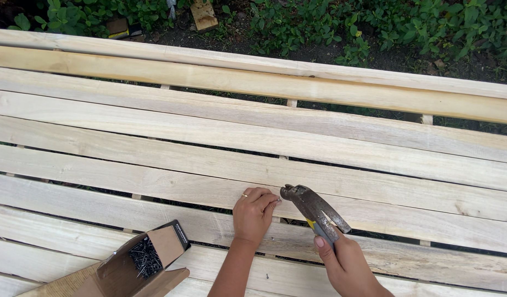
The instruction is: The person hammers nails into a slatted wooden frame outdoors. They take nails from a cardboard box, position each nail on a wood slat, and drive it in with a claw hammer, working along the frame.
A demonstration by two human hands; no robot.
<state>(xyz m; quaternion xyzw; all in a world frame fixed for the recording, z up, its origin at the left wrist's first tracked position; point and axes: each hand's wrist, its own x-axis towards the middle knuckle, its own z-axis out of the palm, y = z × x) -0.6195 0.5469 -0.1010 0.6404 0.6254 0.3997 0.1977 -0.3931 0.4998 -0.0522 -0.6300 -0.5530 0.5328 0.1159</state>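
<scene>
Looking down at a run of pale wooden planks (pixel 154 137) laid side by side with narrow gaps. My left hand (pixel 253 214) is resting on one plank, fingers curled tight and pinched together at the tips, probably on a nail, but it's too small for me to tell. Right hand (pixel 347 264) is wrapped shut around the handle of a claw hammer (pixel 315 209), whose steel head sits just beside the left fingertips, right over that same plank. Off to the left of the left hand there's an open cardboard box (pixel 138 264) full of dark nails (pixel 145 258). Beyond the far plank, green plants (pixel 429 27) and bare soil.
</scene>
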